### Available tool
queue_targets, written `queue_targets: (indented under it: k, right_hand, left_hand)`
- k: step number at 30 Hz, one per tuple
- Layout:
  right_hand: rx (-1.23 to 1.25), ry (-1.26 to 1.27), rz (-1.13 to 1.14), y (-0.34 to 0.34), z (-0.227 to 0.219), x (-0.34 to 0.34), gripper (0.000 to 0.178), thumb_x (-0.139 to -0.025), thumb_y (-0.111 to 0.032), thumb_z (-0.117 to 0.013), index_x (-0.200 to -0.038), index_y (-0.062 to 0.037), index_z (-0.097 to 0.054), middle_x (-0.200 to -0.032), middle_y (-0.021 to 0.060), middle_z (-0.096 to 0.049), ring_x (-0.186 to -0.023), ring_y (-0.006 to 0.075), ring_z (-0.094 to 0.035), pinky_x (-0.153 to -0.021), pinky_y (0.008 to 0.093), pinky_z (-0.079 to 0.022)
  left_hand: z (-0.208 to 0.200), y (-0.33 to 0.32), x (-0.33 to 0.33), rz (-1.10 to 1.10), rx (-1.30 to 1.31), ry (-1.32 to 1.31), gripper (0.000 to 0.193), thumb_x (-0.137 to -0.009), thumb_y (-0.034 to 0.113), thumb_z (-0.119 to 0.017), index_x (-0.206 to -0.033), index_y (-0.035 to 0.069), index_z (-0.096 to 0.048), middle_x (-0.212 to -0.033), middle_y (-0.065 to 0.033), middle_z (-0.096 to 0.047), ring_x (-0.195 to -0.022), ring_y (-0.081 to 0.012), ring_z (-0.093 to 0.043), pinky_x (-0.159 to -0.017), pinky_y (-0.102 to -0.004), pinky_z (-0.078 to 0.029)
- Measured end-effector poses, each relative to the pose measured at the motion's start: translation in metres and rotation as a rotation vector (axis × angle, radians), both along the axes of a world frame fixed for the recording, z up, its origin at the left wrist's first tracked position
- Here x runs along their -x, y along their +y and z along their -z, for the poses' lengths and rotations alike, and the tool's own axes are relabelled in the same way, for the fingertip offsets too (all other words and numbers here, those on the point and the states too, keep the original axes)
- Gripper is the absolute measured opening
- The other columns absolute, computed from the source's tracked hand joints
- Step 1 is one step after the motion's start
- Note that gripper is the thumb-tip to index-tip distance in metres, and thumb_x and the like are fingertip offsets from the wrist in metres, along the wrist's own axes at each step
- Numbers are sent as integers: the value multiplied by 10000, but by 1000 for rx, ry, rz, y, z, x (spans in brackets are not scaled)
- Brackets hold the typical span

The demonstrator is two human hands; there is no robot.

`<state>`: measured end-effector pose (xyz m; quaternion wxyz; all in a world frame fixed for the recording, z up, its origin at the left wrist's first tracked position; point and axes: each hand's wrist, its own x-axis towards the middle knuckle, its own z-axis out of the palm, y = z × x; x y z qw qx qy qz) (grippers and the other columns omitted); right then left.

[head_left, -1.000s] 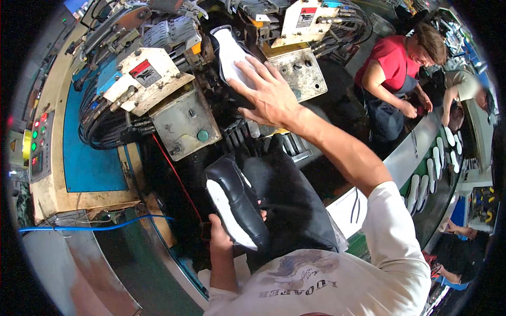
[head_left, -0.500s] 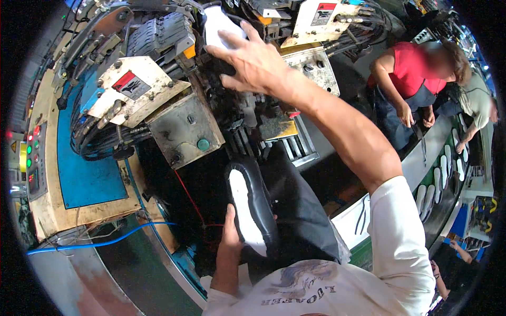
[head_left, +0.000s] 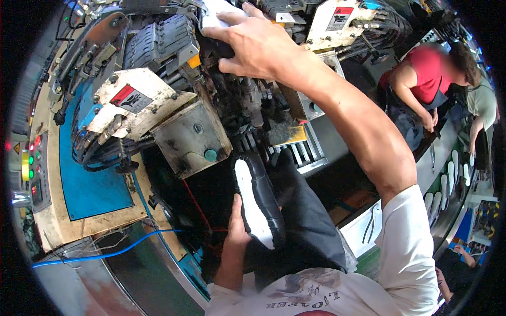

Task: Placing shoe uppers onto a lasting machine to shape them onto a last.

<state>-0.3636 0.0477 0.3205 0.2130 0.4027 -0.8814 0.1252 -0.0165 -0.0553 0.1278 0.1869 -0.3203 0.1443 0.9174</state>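
Note:
Low in the middle of the head view, my left hand [head_left: 237, 224] grips a black shoe upper [head_left: 268, 197], its white insole side turned up. The fingers under the shoe are hidden. My right arm reaches up to the machine [head_left: 197, 128]. There my right hand [head_left: 258, 45] is closed round a second black shoe upper [head_left: 225, 50] with a white insole face [head_left: 219, 10], fingers across the white and thumb against the near end. The top of this second shoe runs out of the picture.
A metal box with a green button [head_left: 211, 155] juts out left of the shoe. Further left is a control panel [head_left: 37, 168] with lit buttons. A blue hose [head_left: 105, 256] runs at lower left. A person in red [head_left: 421, 79] works at right beside a line of white insoles [head_left: 444, 184].
My right hand and the shoe under it have shifted up toward the machine, with more black upper showing. The left-hand shoe stays held, slightly right in view, as the whole view has shifted.

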Motion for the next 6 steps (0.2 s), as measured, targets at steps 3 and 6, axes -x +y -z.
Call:
queue_targets:
  k: [3, 6]
  right_hand:
    - [34, 54, -21, -1, 2, 9, 683, -863, -414, -815, -1494, -212, -647, -1523, 182, -597, -1407, 524, -529, -1176, 572, -474]
    - [15, 29, 14, 1, -6, 0, 686, -864, -385, -779, -1500, -167, -643, -1539, 224, -590, -1425, 439, -562, -1280, 518, -373]
  left_hand:
    - [-4, -2, 0, 66, 126, 110, 851, -1087, 721, -398, -1573, 27, -475, -1335, -277, -690, -1179, -494, -709, -1027, -623, -585]
    - [-12, -2, -10, 60, 183, 137, 838, -1099, 707, -377, -1583, 27, -462, -1368, -279, -676, -1202, -496, -702, -1048, -629, -576]
